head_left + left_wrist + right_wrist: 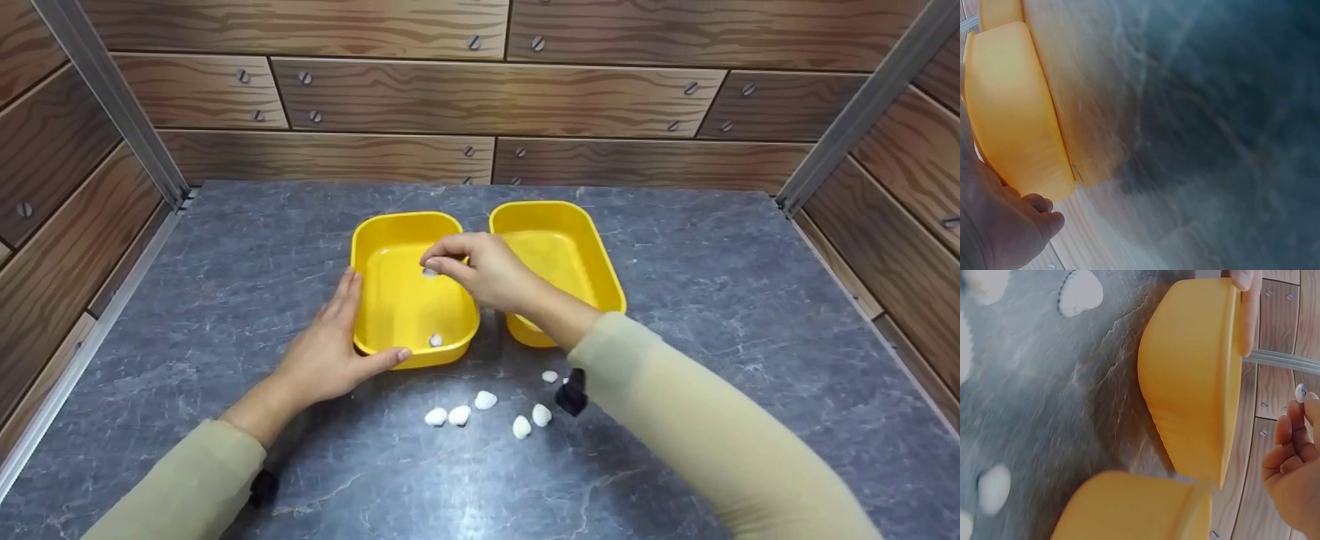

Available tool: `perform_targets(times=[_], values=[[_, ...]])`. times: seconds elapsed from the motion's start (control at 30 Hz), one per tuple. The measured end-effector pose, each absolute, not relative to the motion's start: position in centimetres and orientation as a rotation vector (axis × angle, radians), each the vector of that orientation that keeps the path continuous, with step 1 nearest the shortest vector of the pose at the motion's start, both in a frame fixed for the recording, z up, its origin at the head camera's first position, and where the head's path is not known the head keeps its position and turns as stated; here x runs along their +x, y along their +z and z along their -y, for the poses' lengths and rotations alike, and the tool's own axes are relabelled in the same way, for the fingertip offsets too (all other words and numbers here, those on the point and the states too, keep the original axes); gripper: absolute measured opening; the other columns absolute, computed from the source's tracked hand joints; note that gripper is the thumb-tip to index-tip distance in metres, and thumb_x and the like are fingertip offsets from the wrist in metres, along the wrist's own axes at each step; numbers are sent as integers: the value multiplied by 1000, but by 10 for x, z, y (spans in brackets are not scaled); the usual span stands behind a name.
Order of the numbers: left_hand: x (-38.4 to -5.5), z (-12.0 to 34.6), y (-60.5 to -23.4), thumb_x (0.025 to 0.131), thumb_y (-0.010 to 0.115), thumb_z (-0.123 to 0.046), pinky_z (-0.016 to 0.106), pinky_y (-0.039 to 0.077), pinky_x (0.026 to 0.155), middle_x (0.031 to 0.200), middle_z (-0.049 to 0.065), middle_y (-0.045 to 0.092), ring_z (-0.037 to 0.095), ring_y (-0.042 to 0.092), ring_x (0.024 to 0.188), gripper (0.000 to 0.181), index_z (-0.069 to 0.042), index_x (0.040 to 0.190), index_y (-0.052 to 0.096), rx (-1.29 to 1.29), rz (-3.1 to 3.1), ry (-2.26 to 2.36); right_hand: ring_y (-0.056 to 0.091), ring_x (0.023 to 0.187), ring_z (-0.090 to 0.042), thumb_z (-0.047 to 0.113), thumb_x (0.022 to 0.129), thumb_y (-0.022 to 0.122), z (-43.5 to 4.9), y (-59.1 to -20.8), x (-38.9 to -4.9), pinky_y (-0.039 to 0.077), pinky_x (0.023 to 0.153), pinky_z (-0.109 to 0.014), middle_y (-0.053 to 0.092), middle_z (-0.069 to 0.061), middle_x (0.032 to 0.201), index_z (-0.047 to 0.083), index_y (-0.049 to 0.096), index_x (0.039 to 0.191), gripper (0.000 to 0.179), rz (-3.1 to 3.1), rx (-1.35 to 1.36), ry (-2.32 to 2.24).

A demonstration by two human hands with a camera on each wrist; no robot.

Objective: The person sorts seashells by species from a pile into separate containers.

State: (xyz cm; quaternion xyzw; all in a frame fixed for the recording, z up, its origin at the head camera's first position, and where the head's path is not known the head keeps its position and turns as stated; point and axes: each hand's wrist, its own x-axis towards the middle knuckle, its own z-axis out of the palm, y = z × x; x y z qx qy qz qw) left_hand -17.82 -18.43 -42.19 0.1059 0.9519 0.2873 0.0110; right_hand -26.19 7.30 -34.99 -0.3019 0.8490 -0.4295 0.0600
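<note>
The right hand [487, 274] pinches one small shell [430, 272] between thumb and first finger, above the floor of the left box [405, 300], while its other fingers are curled in toward the palm. The left hand [326, 356] rests on the near left corner of this box: its fingers lie rather straight along the outer wall, and the thumb lies at the near rim. I would judge this bracing useful, because the box looks thin and light and could slide. For good work, the pinch should be gentle — only the fingertips — and it would be wise to lower the shell close to the floor before release, so that it does not bounce; another shell [436, 340] lies there near the front wall. The boxes are yellow, smooth and probably plastic, with rounded corners; the right box [551, 259] stands just beside, with part of it hidden by the arm. In front, on the grey table [712, 337] with its marble-like veins, lie loose shells [486, 400] — whitish, rounded, some with a scalloped edge in the right wrist view.
</note>
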Motion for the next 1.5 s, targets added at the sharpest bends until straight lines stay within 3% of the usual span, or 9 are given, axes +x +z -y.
perform_targets(times=[0.33,0.57,0.77,1.0,1.5], values=[[-179,180,-420,88,69,-76,73,32,115,178,11,-1,53,25,154,127,-9,171,0,334,-2965,888,63,103,-16,28,106,67,-64,-357,-270,55,97,-31,73,4,110,17,79,119,21,-2648,-748,-1268],[-181,180,-419,88,69,-77,73,30,116,178,10,-2,54,24,154,128,-9,171,0,330,-2966,877,64,98,-17,27,107,67,-78,-348,-265,56,91,-31,74,3,112,15,79,121,22,-2631,-754,-1327],[-181,181,-419,87,68,-78,73,28,117,178,10,-3,53,23,155,129,-11,171,-2,312,-2960,876,63,88,-19,26,107,67,-105,-334,-252,57,80,-34,74,3,111,16,79,122,21,-2622,-846,-1341],[-180,183,-420,87,69,-78,72,27,118,178,9,-3,50,21,156,128,-10,171,-1,307,-2966,877,64,90,-19,18,105,70,-149,-324,-236,56,81,-38,76,1,110,11,81,116,17,-2660,-1010,-1322],[-178,185,-422,87,69,-78,72,27,118,178,9,-4,51,21,156,129,-9,171,-1,310,-2966,880,63,85,-15,16,99,78,-225,-346,-193,52,76,-26,75,8,99,16,82,113,14,-2702,-1014,-1227]])
